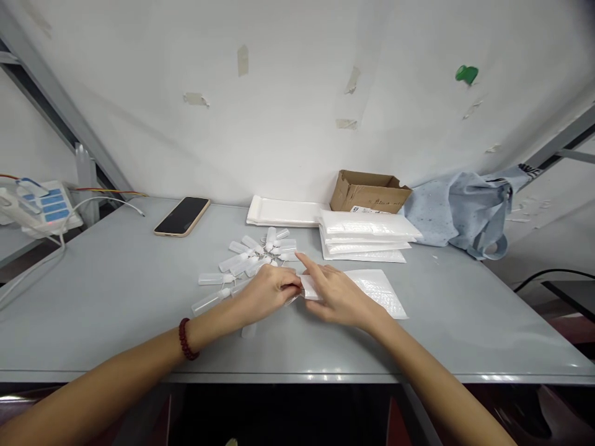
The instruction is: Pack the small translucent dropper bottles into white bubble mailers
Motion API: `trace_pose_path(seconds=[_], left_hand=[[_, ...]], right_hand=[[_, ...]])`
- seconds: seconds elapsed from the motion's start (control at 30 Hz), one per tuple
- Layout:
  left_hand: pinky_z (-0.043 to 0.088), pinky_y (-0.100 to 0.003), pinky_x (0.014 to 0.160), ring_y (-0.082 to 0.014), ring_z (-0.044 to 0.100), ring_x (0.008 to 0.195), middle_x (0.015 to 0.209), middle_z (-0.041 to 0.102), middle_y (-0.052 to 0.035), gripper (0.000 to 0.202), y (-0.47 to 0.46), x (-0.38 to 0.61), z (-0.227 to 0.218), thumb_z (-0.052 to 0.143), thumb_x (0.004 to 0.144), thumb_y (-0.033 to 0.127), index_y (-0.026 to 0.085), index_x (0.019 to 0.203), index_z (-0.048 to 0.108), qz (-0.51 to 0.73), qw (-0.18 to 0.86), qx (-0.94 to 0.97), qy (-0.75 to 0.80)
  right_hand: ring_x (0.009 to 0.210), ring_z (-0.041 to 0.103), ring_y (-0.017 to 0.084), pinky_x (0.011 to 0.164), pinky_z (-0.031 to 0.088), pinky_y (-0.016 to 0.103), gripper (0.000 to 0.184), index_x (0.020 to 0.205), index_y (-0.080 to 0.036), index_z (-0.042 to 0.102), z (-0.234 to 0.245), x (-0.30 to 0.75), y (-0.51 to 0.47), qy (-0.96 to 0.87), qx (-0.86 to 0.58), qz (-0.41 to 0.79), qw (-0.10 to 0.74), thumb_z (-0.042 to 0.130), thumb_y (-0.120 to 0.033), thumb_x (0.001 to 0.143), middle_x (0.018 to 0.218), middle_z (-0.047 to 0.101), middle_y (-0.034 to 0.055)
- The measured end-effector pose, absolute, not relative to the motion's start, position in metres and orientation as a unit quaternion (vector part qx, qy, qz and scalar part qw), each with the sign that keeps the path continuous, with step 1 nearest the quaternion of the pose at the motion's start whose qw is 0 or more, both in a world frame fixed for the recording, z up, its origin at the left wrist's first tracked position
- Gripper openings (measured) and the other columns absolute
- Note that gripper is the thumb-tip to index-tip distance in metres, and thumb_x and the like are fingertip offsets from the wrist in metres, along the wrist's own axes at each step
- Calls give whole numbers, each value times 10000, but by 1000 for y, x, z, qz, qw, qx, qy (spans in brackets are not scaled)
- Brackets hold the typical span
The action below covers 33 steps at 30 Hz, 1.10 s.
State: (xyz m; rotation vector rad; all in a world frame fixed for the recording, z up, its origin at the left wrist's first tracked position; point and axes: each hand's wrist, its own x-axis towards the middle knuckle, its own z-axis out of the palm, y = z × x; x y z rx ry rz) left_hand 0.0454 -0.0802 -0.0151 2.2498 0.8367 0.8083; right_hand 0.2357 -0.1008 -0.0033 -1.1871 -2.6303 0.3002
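Note:
A white bubble mailer [379,291] lies on the grey table, its left end between my two hands. My right hand [337,294] holds that end, thumb on the near side and index finger stretched out past it. The fingers of my left hand [269,288] are closed in a pinch at the mailer's left edge. Something clear shows just below these fingertips, too small to name. Beside and behind my left hand lies a loose cluster of small translucent plastic bottles [242,263] with white caps; my left hand and forearm partly cover them.
Behind my right hand rise stacked bubble mailers [367,226]. Farther back are flat white packets [288,210], an open cardboard box [369,192] and a light blue cloth bag [458,207]. A phone [182,217] lies left. A power strip [51,204] with cables sits at far left.

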Motion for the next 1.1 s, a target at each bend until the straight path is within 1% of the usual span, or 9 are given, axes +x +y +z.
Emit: trace_pose_path(seconds=[0.23,0.33,0.43,0.53,0.6,0.77,0.93,1.0,1.1], left_hand=[[336,-205,498,-82,437,499,510,518,38,302,-86,48,-6,413,768,37,153,541,575,248,402,817,330],[360,-205,500,-91,478,527,574,573,32,291,-85,44,0,410,816,93,162,629,622,225,433,807,334],[445,-220,600,-123,586,685,804,679,-3,235,-80,38,3,452,830,136,180,848,682,305,370,794,374],[481,-264,675,-163,599,832,1014,656,-61,261,-72,32,-1,438,858,171,169,1009,651,366,237,801,410],[481,-300,734,-185,584,899,1067,634,-75,284,-68,29,-4,407,870,160,170,1052,624,325,191,838,395],[450,-349,783,-226,541,919,863,643,-72,297,-66,28,-7,345,895,137,170,915,640,170,162,903,360],[437,-328,695,-213,534,814,680,568,-45,396,-68,32,-1,291,952,294,175,668,541,200,189,860,429],[435,-322,680,-209,541,795,697,579,-42,359,-68,32,-2,367,925,342,176,648,523,211,204,844,448],[438,-327,703,-226,545,844,720,600,-49,263,-67,32,-7,471,859,312,178,639,525,205,205,842,456]], right_hand=[[905,587,265,763,464,402,810,1461,-136,88,-1,235,-102,-903,-401,106,112,506,-197,770,1035,646,124],[891,586,263,756,467,391,800,1458,-113,97,1,236,-101,-897,-414,105,113,504,-206,776,1016,647,127],[882,589,262,745,471,390,803,1460,-122,79,3,238,-100,-889,-429,97,126,509,-250,794,1012,649,127],[888,592,264,767,469,413,801,1461,-145,65,4,243,-97,-883,-440,84,138,510,-288,811,1025,649,127],[903,594,268,786,464,425,804,1461,-154,60,5,246,-96,-878,-450,80,142,512,-289,810,1033,647,124],[926,597,281,781,463,427,832,1461,-167,29,7,251,-92,-867,-469,81,146,515,-275,795,1014,653,109],[996,582,295,830,453,455,839,1454,-156,59,3,246,-94,-878,-449,83,145,543,-278,780,1121,623,150],[1037,568,302,851,447,468,835,1452,-160,61,2,242,-96,-885,-434,87,143,550,-306,792,1137,615,154],[1092,541,305,881,434,485,817,1442,-176,89,2,240,-97,-888,-425,98,149,561,-420,821,1155,600,156]])
